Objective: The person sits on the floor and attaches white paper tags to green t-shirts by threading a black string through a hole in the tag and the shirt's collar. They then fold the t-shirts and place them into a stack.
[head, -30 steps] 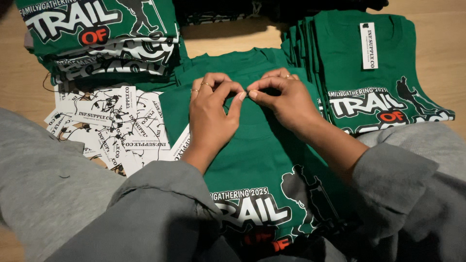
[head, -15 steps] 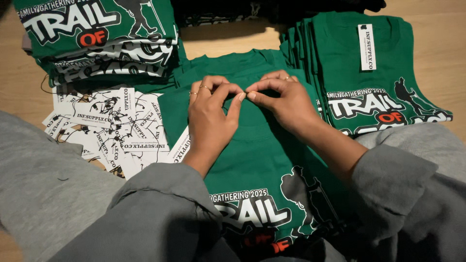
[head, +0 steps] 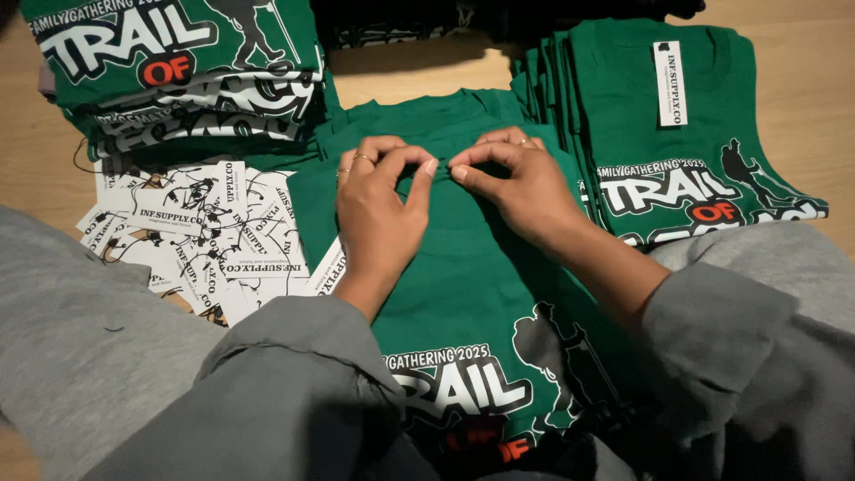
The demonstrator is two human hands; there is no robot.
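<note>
A green printed t-shirt (head: 463, 267) lies flat in front of me, collar away from me. My left hand (head: 378, 209) and my right hand (head: 517, 183) meet over its collar area, thumbs and forefingers pinched close together on the fabric. Whether something small sits between the fingertips is hidden. Rings show on my left fingers. Just left of my left hand lies a loose heap of white paper hang tags with strings (head: 200, 236).
A stack of folded green shirts (head: 178, 80) stands at the upper left. Another pile of green shirts (head: 677, 142) at the right carries a white tag on top. The surface underneath is light wood (head: 815, 107). My grey sleeves and trousers fill the foreground.
Both hands stay pinched at the collar, with only slight finger movement. The shirt and tags have not shifted.
</note>
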